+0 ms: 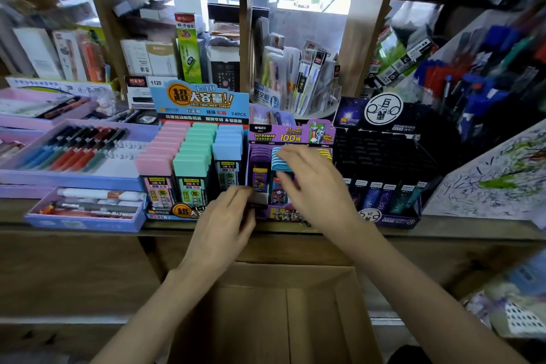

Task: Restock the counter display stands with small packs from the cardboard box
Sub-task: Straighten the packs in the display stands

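Evidently the step in hand was seating one small pack point(257, 201) – a dark one, held low at the front left corner of the purple display stand point(277, 214), just before its purple-capped row point(260, 156). The left hand point(227, 216) pinched that pack between curled fingers and thumb, though blur hid exactly how much of it was gripped. The right hand point(313, 183) lay over the blue-capped row point(279, 161) beside it, fingers loosely bent on the cap tops, with nothing seen in its grasp. To do this well, the pack probably needed to go in upright, label forward, into the row matching its colour; the right hand could press the standing packs back to open a gap, since the rows looked tightly filled. Care was called for near the yellow-capped row point(323, 152), half hidden behind the right wrist and easy to knock. The pastel stand point(201, 103) stood touching on the left and the black stand point(384, 154) just beside on the right – so there was little room to tilt anything sideways. Below the counter edge point(88, 229), the cardboard box point(348, 304) sat open between the forearms, within easy reach for the following pack.
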A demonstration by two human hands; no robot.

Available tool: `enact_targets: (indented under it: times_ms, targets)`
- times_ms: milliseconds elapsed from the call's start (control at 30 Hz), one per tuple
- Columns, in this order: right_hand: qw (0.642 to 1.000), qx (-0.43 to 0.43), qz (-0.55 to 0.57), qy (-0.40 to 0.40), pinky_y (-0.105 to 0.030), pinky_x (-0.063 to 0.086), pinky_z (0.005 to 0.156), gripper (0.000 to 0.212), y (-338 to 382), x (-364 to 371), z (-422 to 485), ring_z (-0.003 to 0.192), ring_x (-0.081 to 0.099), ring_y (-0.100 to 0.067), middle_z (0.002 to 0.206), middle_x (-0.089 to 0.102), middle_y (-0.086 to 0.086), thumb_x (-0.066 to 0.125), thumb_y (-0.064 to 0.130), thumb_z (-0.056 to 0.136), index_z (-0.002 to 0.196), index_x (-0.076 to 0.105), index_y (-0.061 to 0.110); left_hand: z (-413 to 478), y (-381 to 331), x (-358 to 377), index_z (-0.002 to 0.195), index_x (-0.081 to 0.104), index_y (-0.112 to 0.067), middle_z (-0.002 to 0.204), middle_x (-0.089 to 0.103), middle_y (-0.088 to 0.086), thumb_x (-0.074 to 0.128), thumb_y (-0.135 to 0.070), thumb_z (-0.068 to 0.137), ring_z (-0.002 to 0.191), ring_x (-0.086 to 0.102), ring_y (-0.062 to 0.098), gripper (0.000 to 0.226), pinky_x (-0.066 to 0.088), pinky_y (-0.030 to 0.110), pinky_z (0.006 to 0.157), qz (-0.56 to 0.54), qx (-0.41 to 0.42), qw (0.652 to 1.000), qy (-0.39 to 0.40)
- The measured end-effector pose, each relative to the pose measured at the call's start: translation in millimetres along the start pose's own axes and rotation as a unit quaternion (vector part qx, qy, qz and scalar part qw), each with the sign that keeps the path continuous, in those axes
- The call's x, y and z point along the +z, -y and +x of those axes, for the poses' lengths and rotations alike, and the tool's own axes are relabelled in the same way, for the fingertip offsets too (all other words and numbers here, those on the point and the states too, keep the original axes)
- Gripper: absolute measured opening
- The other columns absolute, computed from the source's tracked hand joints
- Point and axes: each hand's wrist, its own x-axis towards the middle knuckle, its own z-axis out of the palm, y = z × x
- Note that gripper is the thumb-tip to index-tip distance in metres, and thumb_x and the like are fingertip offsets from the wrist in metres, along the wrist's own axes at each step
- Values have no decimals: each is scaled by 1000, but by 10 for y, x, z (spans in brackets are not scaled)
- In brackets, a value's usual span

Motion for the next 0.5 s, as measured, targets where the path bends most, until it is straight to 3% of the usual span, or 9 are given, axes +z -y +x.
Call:
enact_targets:
  times_ms: [67,167,367,433,500]
  targets:
    - [997,-37,-33,64,-38,36,104,43,7,101,85,125,46,-27,135,52,-11,56,23,93,132,50,7,-34,12,10,113,61,-4,109,62,8,62,-4,85,96,62,26,28,53,38,80,8,17,1000,5]
    - [982,-111,-109,107,-38,35,102,45,-28,212,212,124,46,-27,135,51,-9,56,28,92,134,48,13,-78,24,48,112,65,-4,110,64,10,65,-1,81,94,63,27,31,54,39,78,24,32,999,18]
    - [983,-111,-133,54,-37,47,80,37,10,364,311,99,57,-28,113,61,-9,71,10,78,113,62,10,-107,25,69,109,67,-5,105,66,8,69,0,78,88,66,24,32,54,34,76,25,26,999,11]
    - [989,-102,-89,61,-36,42,86,37,18,364,354,106,53,-27,117,58,-8,66,18,85,120,58,11,-116,26,65,111,66,-5,107,66,8,68,-1,79,90,65,24,32,53,35,78,26,22,999,21]
    - [997,-33,28,67,-30,35,96,41,-19,261,384,116,45,-20,124,53,-4,55,30,93,130,50,14,-125,32,47,116,65,-6,112,65,8,65,-3,82,96,63,25,33,52,38,83,20,23,999,29]
